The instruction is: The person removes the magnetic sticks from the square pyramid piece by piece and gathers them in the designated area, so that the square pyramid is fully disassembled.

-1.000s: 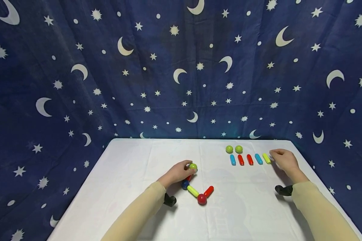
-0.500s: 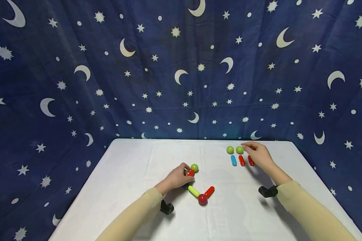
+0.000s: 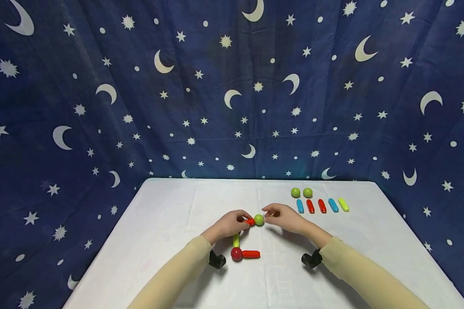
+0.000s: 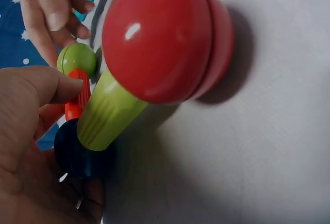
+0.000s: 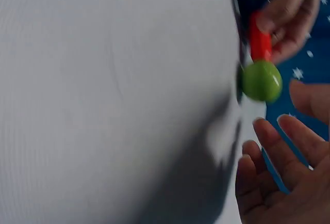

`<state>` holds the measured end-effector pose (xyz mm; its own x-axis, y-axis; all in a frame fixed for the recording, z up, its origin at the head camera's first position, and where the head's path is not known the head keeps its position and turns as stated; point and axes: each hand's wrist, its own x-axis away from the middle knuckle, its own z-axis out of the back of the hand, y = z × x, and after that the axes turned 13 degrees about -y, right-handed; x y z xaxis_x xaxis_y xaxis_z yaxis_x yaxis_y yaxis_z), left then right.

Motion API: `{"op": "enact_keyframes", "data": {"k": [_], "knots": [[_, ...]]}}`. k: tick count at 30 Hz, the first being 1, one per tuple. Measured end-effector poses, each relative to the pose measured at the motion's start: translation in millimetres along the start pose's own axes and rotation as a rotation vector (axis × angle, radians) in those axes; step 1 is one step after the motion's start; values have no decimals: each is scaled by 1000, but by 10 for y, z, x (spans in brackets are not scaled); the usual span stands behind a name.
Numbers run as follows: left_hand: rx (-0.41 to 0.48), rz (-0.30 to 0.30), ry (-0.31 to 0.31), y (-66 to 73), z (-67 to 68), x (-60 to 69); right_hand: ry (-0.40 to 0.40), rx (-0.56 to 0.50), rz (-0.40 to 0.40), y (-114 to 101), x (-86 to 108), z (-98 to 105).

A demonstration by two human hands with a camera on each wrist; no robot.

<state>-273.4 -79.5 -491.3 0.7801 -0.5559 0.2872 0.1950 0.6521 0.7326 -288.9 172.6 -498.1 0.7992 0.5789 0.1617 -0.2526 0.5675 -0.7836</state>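
My left hand pinches the red stick that joins a dark blue ball to a green ball. From the blue ball a yellow-green stick leads to a red ball, and another red stick points right from it. Just right of the green ball is my right hand; in the right wrist view its fingers are spread, a small gap from the ball, holding nothing. The head view hides the blue ball behind my left hand.
At the back right of the white table lie two green balls above a row of sticks: blue, two red, blue and yellow. A dark blue star-patterned cloth hangs behind.
My right hand has come left from beside the loose pieces to the green ball. The joined pieces have turned, swinging the green ball right and the red ball left. My left hand has moved onto the red stick.
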Motion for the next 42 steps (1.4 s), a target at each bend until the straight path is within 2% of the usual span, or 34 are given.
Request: {"op": "enact_keyframes", "data": {"k": [3,11,27,42], "knots": [[22,-11,-7,-2,3,-15,-45,-11,9,-14,-48,-103],[4,-6,27,-4,-14,-46,-1,20,-1,-26,-116,-197],[11,40,3,2,7,-53,14,-32,-36,54,-168,-246],[7,67,-16,-24,17,-84,-32,-55,-41,78,-177,-213]]}}
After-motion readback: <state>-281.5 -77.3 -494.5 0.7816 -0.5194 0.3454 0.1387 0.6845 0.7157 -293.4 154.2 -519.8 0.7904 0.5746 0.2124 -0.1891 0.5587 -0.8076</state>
